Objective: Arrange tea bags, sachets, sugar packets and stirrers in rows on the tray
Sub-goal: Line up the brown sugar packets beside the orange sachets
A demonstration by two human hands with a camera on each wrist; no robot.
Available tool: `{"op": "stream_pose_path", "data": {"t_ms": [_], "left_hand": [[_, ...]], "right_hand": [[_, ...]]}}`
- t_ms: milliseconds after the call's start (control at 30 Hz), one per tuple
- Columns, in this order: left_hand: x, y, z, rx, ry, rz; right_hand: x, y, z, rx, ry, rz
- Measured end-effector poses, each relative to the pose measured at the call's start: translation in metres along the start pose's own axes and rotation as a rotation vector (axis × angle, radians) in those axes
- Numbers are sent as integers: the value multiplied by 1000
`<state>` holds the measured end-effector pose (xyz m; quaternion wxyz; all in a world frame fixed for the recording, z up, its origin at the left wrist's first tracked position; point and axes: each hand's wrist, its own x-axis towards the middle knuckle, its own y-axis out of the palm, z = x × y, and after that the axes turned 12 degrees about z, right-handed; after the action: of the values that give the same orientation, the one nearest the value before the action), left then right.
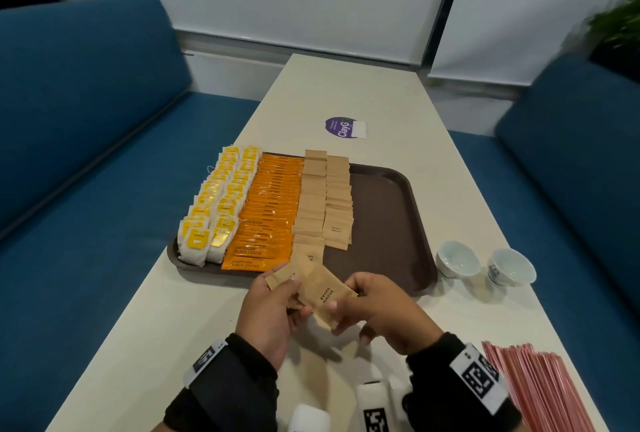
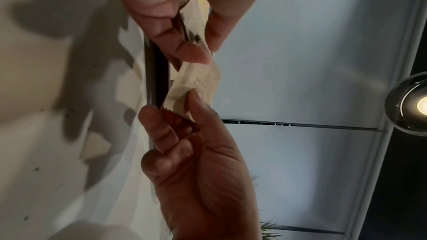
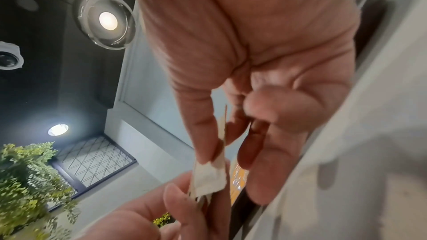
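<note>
Head view: both hands pinch brown sugar packet [image 1: 322, 296], long axis diagonal.

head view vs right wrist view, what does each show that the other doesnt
Only the head view shows the brown tray on the table, its rows of tea bags and sugar packets, two white cups and the pink stirrers lying off the tray.

Only the right wrist view shows the ceiling lamps and a leafy plant.

Both show the left hand and right hand gripping the brown sugar packets, plus the orange coffee sachets.
</note>
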<state>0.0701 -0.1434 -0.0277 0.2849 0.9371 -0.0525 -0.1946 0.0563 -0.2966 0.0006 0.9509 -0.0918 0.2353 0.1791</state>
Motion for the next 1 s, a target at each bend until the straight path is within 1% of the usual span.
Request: {"op": "stream_pose_path", "data": {"t_ms": [100, 200, 267, 367, 467, 667, 833, 867, 967, 1000], "left_hand": [[0, 0, 1, -7, -25, -6], [0, -3, -1, 15, -52, 11], [1, -6, -3, 50, -66, 7], [4, -10, -4, 99, -70, -9], [7, -12, -7, 113, -73, -19], [11, -13, -8, 89, -76, 10], [11, -19, -10, 67, -67, 20], [11, -20, -10, 67, -63, 18], [10, -22, -10, 62, -58, 15], [10, -22, -10, 64, -59, 14]], "right_hand": [[-5, -8, -1, 134, -42, -60], [-3, -25, 5, 194, -84, -183], [3, -35, 13, 152, -91, -272], [15, -45, 32, -68, -40, -356], [36, -52, 51, -317, 20, -317], [94, -64, 75, -660, 344, -179], [114, -64, 77, -704, 471, -100], [116, -65, 77, -712, 481, -96], [123, -67, 77, -662, 435, -128], [123, -67, 77, -682, 452, -110]]}}
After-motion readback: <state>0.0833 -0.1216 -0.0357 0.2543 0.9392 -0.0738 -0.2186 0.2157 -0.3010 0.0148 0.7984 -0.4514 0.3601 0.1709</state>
